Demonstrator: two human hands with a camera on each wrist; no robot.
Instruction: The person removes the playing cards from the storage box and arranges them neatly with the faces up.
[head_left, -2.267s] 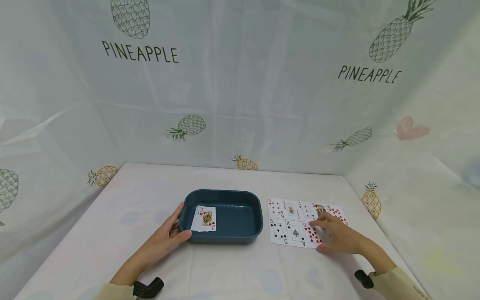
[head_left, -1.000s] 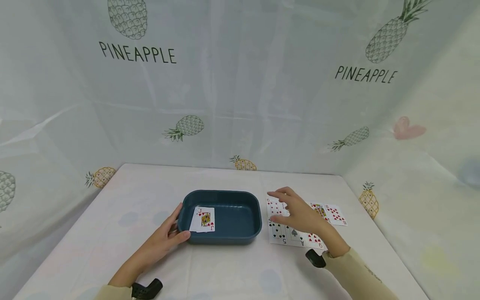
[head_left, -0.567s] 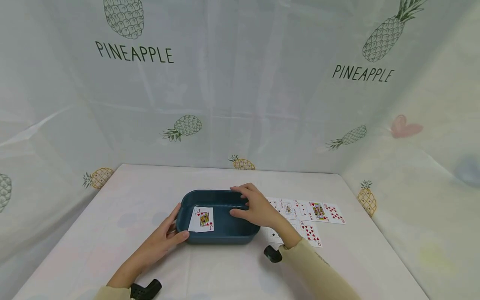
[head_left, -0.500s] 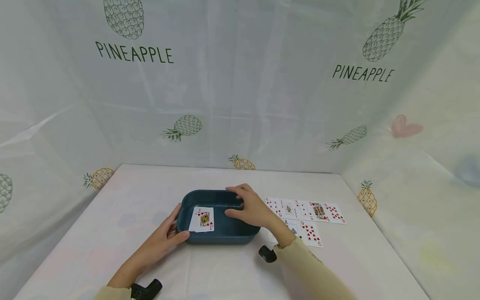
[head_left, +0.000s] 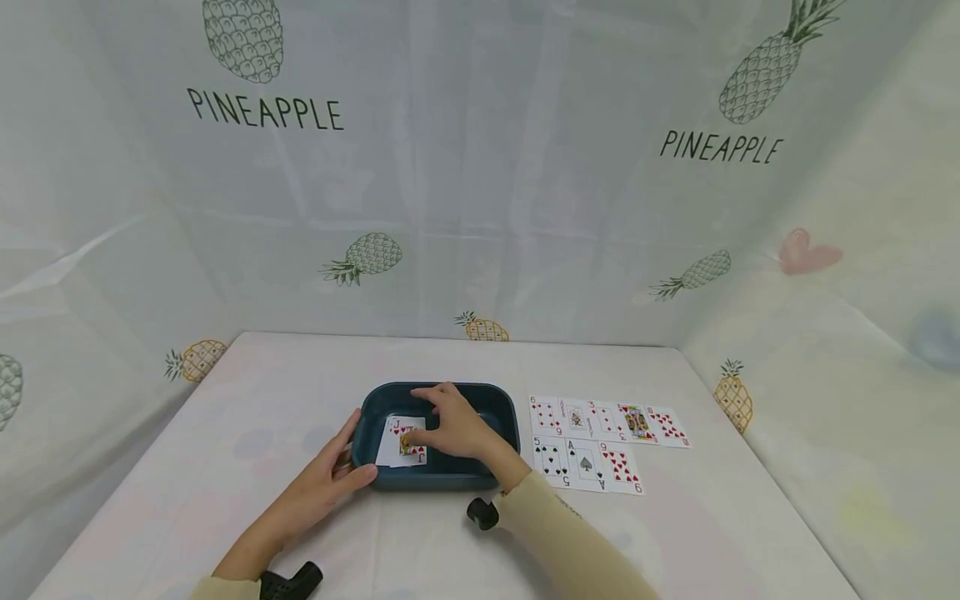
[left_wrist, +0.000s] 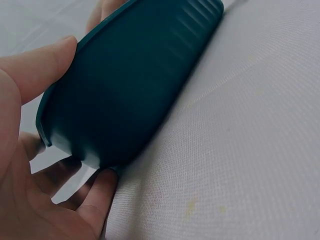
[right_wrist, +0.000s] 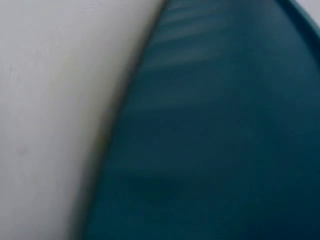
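Note:
In the head view, a dark blue tray (head_left: 495, 408) stands on the table. My left hand (head_left: 330, 475) grips its left end, and in the left wrist view the thumb (left_wrist: 55, 62) lies at the tray's rim with the fingers against the end wall. Inside, at the left, lies a small pile of playing cards (head_left: 392, 448) with a jack of hearts on top. My right hand (head_left: 457, 429) is over the tray, fingers spread and holding nothing visible, its thumb overlapping the jack. The right wrist view shows only the tray's blurred wall (right_wrist: 200, 140).
Right of the tray, face-up cards lie in two rows: the back row (head_left: 602, 418) includes a six, a joker and a king, the front row (head_left: 585, 464) a five, an ace and a nine. Pineapple-printed cloth (head_left: 465, 167) hangs behind the table.
My right hand has moved left from the nine in the front row, across the laid-out cards, to above the pile in the tray. My left hand keeps its grip on the tray.

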